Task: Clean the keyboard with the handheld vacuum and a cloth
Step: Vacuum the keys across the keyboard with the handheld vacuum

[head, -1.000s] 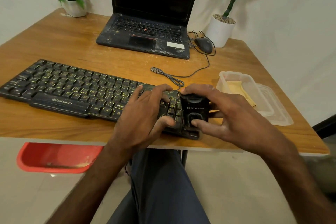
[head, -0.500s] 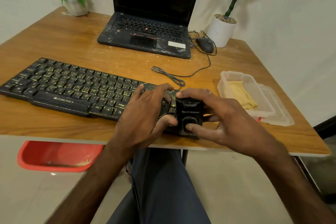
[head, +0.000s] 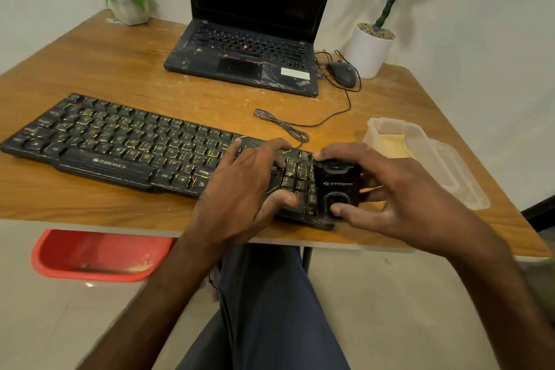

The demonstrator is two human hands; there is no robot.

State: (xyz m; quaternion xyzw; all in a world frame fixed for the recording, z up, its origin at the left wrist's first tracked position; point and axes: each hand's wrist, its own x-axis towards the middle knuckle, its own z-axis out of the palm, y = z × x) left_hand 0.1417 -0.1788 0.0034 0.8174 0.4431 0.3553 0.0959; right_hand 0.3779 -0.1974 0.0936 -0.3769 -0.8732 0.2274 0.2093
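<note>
Keyboard [head: 126, 150] pinned by spread left hand [head: 240, 192]; right hand [head: 387, 192] grips vacuum [head: 338, 185].

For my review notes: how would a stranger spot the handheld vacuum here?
Find the long black keyboard on the wooden table and follow it to its right end. There the right hand grips the vacuum, a small black boxy unit with a pale logo, unlike the rounded mouse.

Both forearms are bare, with no sleeves, watch or rings on the left hand [head: 240, 189] or right hand [head: 399, 201]. Dark navy trousers [head: 270, 309] cover the legs at 6 o'clock.
</note>
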